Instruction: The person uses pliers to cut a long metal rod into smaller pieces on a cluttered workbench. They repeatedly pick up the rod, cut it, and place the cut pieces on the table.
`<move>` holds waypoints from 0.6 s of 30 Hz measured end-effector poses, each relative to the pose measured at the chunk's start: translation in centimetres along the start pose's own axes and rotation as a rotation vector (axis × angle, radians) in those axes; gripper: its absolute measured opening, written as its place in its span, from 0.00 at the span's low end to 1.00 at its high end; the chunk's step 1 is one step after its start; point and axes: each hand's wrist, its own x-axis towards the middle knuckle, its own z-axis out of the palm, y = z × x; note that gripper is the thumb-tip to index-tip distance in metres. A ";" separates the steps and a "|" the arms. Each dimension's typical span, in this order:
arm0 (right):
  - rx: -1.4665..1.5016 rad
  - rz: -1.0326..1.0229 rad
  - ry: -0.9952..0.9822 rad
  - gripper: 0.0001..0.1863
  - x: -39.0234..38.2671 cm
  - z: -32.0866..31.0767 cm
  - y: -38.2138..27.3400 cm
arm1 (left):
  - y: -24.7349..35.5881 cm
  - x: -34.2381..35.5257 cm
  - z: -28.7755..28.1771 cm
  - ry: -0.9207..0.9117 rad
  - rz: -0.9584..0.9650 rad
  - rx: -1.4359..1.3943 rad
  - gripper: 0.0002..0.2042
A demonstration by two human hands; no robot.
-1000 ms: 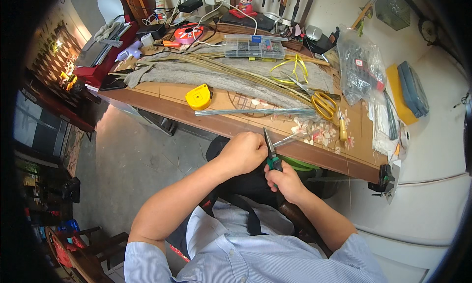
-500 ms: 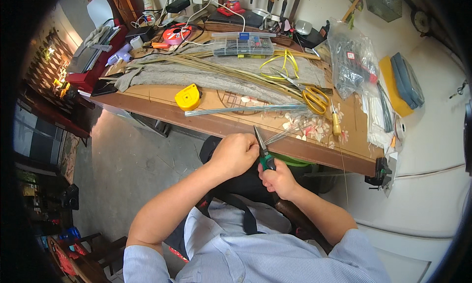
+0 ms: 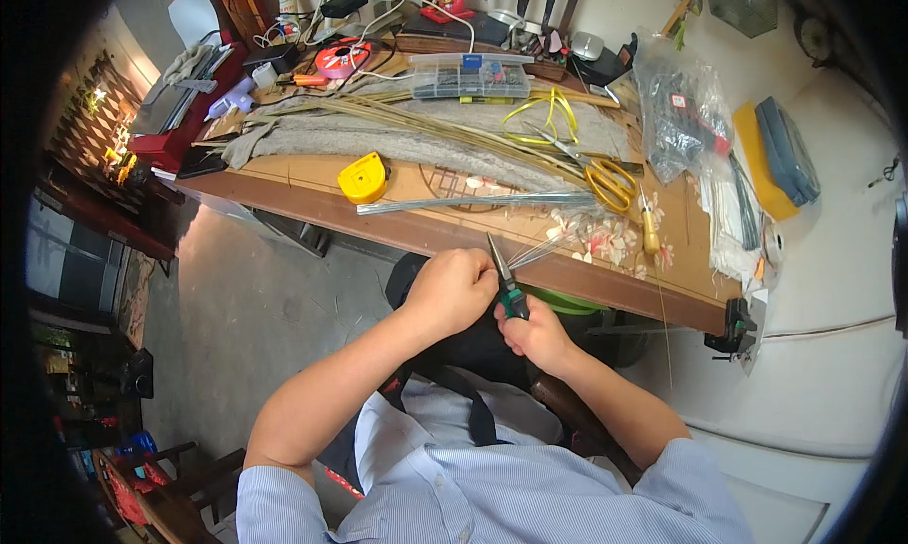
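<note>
My right hand (image 3: 537,336) is closed round the green-and-black handles of long-nose pliers (image 3: 502,268), whose dark jaws point up and away from me. Close against the pliers, my left hand (image 3: 450,294) makes a fist, back of the hand upward. A small bunch of thin metal wires (image 3: 537,252) fans out to the right from behind the jaws; their other ends run toward my left fingers, which hide them. Both hands are just off the table's near edge, above my lap.
On the table (image 3: 416,224) lie a yellow tape measure (image 3: 364,179), a bundle of straight wires (image 3: 473,201), yellow-handled scissors (image 3: 611,184) and an awl (image 3: 649,230). Long bamboo-like strips (image 3: 426,126) rest on grey cloth (image 3: 331,139). Behind is a clear compartment box (image 3: 470,78). A clamp (image 3: 730,328) grips the right corner.
The view has shifted very slightly. My hands and the pliers keep nearly the same pose beside the wires.
</note>
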 end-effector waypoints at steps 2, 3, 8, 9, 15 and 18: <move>-0.001 -0.034 -0.026 0.11 -0.3 0.3 -0.6 | -0.1 0.2 -0.4 -0.036 0.002 0.011 0.11; -0.001 -0.051 -0.040 0.12 -0.4 0.4 -0.9 | -0.1 0.3 -0.6 -0.054 0.003 0.016 0.11; -0.525 -0.090 -0.040 0.18 -0.5 -0.3 -3.1 | 0.9 0.5 -1.6 -0.094 -0.019 -0.020 0.11; -0.567 -0.073 -0.039 0.19 -0.6 -0.2 -3.4 | 0.8 0.5 -1.6 -0.092 -0.017 -0.018 0.11; -0.402 -0.082 -0.065 0.14 -0.1 -0.4 -2.4 | 0.3 0.8 -1.4 -0.080 -0.017 0.028 0.12; -0.301 0.071 -0.082 0.15 -0.9 0.6 -4.6 | -0.5 0.7 -1.2 -0.067 0.009 0.034 0.12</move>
